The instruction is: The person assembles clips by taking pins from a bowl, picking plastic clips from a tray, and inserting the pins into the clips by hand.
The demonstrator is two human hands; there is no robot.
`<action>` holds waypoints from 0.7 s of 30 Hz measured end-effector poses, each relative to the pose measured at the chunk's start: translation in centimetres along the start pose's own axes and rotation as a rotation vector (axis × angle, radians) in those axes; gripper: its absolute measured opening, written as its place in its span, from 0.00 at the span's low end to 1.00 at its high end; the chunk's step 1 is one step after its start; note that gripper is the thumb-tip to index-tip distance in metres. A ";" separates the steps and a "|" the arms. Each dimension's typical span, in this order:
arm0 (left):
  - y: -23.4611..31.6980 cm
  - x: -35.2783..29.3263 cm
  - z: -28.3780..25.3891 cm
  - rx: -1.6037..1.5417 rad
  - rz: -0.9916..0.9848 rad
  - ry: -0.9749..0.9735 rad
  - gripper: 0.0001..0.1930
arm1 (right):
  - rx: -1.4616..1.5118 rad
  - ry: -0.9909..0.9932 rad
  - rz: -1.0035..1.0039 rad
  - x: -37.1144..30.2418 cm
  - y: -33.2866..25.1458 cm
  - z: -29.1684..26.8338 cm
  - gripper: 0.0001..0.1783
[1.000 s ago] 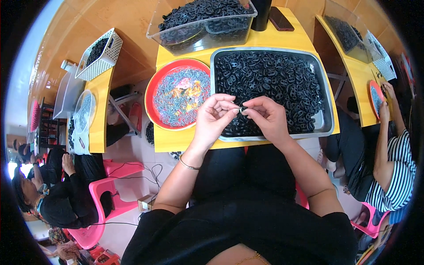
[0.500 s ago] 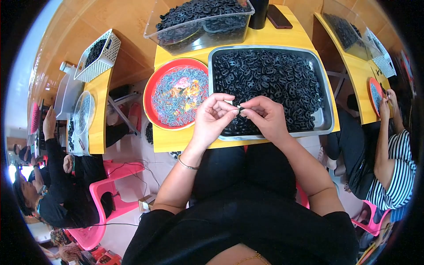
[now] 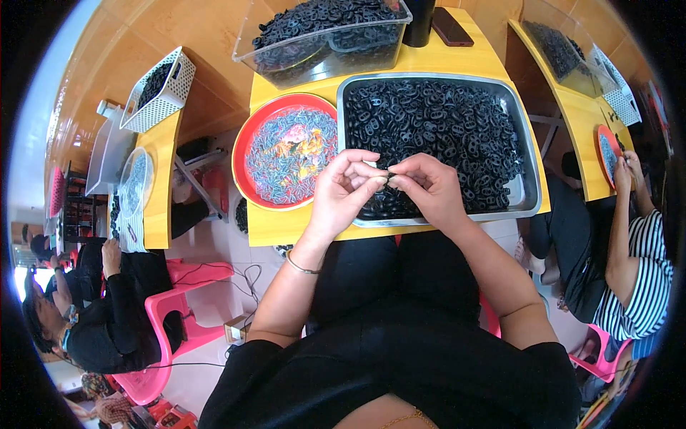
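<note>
My left hand [image 3: 344, 189] and my right hand [image 3: 430, 189] meet fingertip to fingertip above the near edge of a metal tray [image 3: 530, 193]. Between the pinched thumbs and forefingers is a small dark piece [image 3: 388, 177], mostly covered by the fingers, so its exact kind does not show. The tray is heaped with flat black plastic pieces [image 3: 443, 136], oval with two holes, like cord locks. Left of the tray stands a round red dish [image 3: 244, 136] with a printed base, strewn with small thin grey metal parts [image 3: 275, 182] that look like springs.
Behind the dish, a clear plastic bin [image 3: 321, 43] holds more black pieces. A black cylinder [image 3: 419, 25] and a dark phone [image 3: 452, 27] stand at the back of the yellow table [image 3: 289, 227]. Co-workers sit at yellow tables left [image 3: 107, 322] and right [image 3: 632, 279].
My hands stay in nearly the same place, fingertips shifting slightly around the small piece. On the left, the co-worker's raised arm has come down.
</note>
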State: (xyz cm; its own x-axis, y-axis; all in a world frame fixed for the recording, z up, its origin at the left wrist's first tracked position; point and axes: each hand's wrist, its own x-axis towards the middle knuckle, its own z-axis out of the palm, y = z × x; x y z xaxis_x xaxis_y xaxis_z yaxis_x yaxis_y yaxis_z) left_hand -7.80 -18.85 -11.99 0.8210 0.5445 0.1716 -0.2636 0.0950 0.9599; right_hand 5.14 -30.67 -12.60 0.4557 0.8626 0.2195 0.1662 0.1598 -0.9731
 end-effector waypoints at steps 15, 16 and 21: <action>-0.5 -0.2 0.8 0.026 -0.013 -0.052 0.10 | 0.160 0.035 0.034 -0.1 -0.6 0.0 0.06; -0.6 -0.2 0.7 0.026 -0.013 -0.049 0.10 | 0.129 0.022 0.041 -0.2 -0.7 0.0 0.06; -0.5 -0.2 0.8 0.032 0.031 0.004 0.07 | 0.115 -0.012 0.081 -0.1 -0.9 0.0 0.05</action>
State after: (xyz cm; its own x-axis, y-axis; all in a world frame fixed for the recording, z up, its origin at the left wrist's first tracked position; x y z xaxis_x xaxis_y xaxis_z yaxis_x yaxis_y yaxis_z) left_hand -7.43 -19.62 -12.29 0.8105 0.5504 0.2006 -0.2727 0.0514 0.9607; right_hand 4.98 -30.87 -11.78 0.4534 0.8802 0.1402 0.0280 0.1432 -0.9893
